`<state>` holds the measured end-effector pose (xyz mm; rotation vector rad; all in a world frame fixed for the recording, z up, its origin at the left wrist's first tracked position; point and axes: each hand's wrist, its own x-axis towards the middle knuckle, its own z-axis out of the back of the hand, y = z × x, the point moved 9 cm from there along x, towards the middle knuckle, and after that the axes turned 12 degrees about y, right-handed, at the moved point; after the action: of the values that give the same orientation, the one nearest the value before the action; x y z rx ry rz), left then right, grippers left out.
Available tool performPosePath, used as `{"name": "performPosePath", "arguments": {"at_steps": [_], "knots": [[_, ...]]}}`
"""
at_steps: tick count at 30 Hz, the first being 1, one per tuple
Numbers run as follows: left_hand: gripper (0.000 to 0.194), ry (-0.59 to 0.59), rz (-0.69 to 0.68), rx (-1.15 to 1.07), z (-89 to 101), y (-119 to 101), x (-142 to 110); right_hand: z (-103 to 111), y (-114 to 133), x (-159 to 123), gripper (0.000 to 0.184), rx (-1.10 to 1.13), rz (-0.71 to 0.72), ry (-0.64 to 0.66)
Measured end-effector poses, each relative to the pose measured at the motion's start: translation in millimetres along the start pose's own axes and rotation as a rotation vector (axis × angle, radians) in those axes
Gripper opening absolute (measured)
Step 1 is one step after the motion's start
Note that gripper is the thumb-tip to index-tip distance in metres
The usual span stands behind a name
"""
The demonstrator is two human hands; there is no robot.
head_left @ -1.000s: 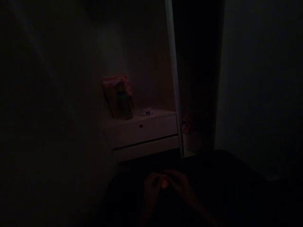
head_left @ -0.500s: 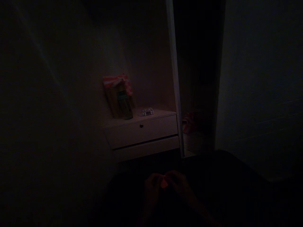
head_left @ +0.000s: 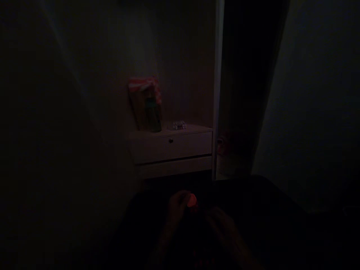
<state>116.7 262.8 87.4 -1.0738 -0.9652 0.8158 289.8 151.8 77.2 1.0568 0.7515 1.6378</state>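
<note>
The room is very dark. My left hand, low in the middle of the view, is closed on a small glowing red-orange piece at its fingertips; its kind I cannot make out. Lower and to the right, my right hand is apart from that piece. Its fingers fade into the dark, so I cannot tell whether they hold anything. A few faint reddish spots show below, between my forearms.
Ahead stands a pale cabinet with drawers. On it are a jar with a green lid, a red-and-white patterned cloth and a small whitish object. An upright edge borders a dark opening. A pale surface rises at right.
My hands, together at the glowing piece before, are now apart. My left hand keeps the piece, slightly higher; my right hand has moved away to the right and down. The view has shifted.
</note>
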Motion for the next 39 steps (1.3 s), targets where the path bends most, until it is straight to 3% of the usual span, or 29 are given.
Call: {"name": "performPosePath", "arguments": {"at_steps": [6, 13, 18, 21, 29, 34, 39], "knots": [[0.022, 0.182, 0.052, 0.037, -32.5, -11, -36, 18, -26, -68, 0.04, 0.092, -0.229, -0.106], [0.018, 0.22, 0.146, 0.09, -61.0, -9, -79, 1, -16, -68, 0.054, 0.229, -0.302, 0.02], [0.022, 0.231, 0.128, 0.206, -62.8, -11, -87, -13, -21, -65, 0.051, 0.199, -0.293, 0.069], [0.023, 0.211, 0.078, 0.311, -56.6, -12, -91, -15, -26, -67, 0.05, 0.185, -0.286, 0.084], [0.022, 0.168, 0.082, 0.337, -39.3, -3, -99, -21, -29, -65, 0.045, 0.266, -0.292, 0.114], [0.016, 0.323, 0.025, 0.429, -43.6, -15, -105, -1, -34, -67, 0.044, 0.262, -0.335, 0.026], [0.015, 0.482, 0.079, 0.518, -52.5, -12, -111, 11, -44, -71, 0.043, 0.242, -0.367, -0.039]]}}
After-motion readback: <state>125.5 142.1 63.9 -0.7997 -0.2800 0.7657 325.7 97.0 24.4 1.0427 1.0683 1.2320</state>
